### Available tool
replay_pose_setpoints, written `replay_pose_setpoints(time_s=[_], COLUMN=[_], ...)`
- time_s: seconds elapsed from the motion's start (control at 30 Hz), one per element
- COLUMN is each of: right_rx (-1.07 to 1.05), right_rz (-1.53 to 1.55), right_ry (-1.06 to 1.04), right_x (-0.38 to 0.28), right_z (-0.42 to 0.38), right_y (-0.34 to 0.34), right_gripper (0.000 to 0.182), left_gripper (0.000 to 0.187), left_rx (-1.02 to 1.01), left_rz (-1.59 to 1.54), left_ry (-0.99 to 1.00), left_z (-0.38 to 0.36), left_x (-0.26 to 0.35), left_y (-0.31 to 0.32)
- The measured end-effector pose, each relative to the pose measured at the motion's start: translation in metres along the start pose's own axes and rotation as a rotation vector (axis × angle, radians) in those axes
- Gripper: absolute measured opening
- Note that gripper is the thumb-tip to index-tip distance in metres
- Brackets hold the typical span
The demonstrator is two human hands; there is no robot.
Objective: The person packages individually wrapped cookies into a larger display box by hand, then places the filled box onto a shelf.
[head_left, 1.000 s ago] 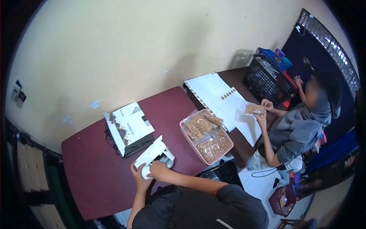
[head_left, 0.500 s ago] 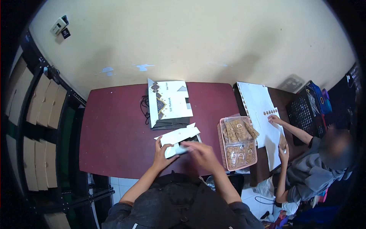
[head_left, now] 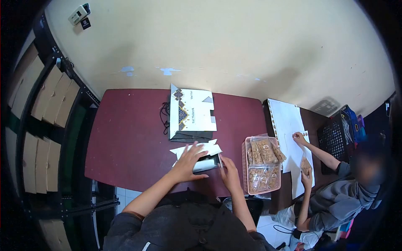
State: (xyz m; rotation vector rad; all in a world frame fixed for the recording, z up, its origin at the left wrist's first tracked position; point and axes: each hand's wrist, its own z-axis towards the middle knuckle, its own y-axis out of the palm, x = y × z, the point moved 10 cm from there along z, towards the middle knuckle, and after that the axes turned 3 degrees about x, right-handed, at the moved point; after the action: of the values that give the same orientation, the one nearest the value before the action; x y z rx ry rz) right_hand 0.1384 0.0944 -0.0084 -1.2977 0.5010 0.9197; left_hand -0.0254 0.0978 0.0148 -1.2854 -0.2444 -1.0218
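A white box (head_left: 214, 147) with raised flaps lies open at the front of the dark red table (head_left: 125, 138). Inside its dark interior rests a pale, shiny cylinder (head_left: 204, 165), partly covered by my arm and hand. My left hand (head_left: 189, 165) lies across the box's left part, fingers stretched over the white flap and thumb pointing right. At the box's right end, my right hand (head_left: 230, 175) has its fingertips and thumb on the narrow side flap. Beyond the box lie white printed paper bags (head_left: 197, 111) with black cords, stacked flat.
A pink basket (head_left: 244, 175) of bagged brown snacks stands at the table's right. Beside it, a co-worker (head_left: 335, 184) holds a snack pouch (head_left: 306, 165) and touches a sticker sheet (head_left: 289, 121). A black crate (head_left: 333, 144) stands behind. Shelves with cardboard boxes (head_left: 52, 98) stand left.
My left hand has moved from the box's left edge to lie over its flap. My right hand has shifted from above the box to its right end. The camera view has tilted slightly.
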Motion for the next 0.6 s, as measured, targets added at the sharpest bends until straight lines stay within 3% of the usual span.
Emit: replay_pose_setpoints(time_s=[0.1,0.17,0.2,0.3,0.33,0.37,0.43,0.5,0.53,0.6], right_rx=[0.069,0.205,0.358,0.452,0.329,0.333,0.044,-0.052,-0.146,-0.189], right_rz=[0.004,0.160,0.441,0.611,0.340,0.340,0.209,0.226,0.238,0.218], right_ry=[-0.064,0.257,0.395,0.518,0.287,0.286,0.041,0.065,0.082,0.095], right_x=[0.003,0.040,0.061,0.087,0.064,0.062,0.022,0.017,0.015,0.025], right_z=[-0.002,-0.011,-0.018,-0.027,-0.014,-0.012,0.005,0.014,0.013,0.014], right_y=[-0.001,-0.009,-0.009,-0.007,-0.016,-0.018,0.004,0.019,0.029,0.041], right_gripper=[0.034,0.032,0.031,0.032,0.030,0.030,0.030,0.028,0.028,0.031], left_gripper=[0.078,0.075,0.068,0.051,0.051,0.044,0.037,0.026,0.020,0.019], left_rx=[-0.153,-0.255,-0.243,-0.251,-0.256,-0.246,-0.237,-0.269,-0.156,-0.063], left_rz=[-0.124,-0.096,-0.063,-0.099,-0.100,-0.043,0.012,-0.060,-0.002,0.011], left_ry=[-0.047,-0.162,-0.133,0.004,0.012,0.087,0.149,0.114,0.202,0.161], left_z=[0.005,0.005,0.003,0.002,0.003,0.004,0.002,-0.003,-0.003,-0.019], left_x=[-0.008,-0.025,-0.030,-0.022,-0.020,-0.013,-0.005,-0.002,0.011,0.006], left_y=[0.028,0.043,0.045,0.052,0.051,0.048,0.044,0.045,0.033,0.036])
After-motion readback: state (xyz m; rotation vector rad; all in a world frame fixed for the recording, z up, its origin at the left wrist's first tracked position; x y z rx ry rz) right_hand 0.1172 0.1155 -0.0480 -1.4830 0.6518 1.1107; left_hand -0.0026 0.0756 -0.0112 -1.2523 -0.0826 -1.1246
